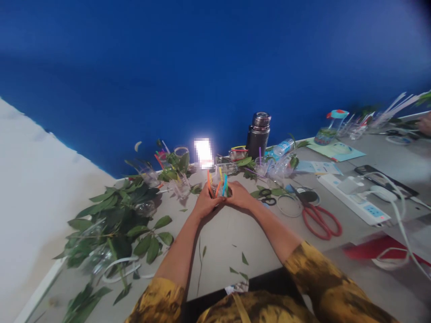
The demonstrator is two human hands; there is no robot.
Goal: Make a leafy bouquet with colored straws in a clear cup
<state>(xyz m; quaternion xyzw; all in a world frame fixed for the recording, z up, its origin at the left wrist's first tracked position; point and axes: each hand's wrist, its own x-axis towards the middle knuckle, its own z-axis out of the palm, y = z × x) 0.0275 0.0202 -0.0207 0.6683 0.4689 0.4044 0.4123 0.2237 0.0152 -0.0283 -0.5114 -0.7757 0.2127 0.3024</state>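
In the middle of the table both my hands are wrapped round a small clear cup (218, 184). Orange, yellow and blue drinking straws (225, 185) stand up in or around it; I cannot tell which. My left hand (206, 202) closes on the cup's left side. From the right, my right hand (238, 195) grips it, and the two thumbs come close together at the front. My palms and fingers hide most of the cup's lower part.
Leafy branches (114, 220) cover the left side. Behind are clear plastic cups (180, 185) and a dark thermos (259, 137). To the right lie red-handled scissors (319, 220), a white power strip (353, 199) with cables and a phone (385, 179). Another person's hand (424, 124) shows far right.
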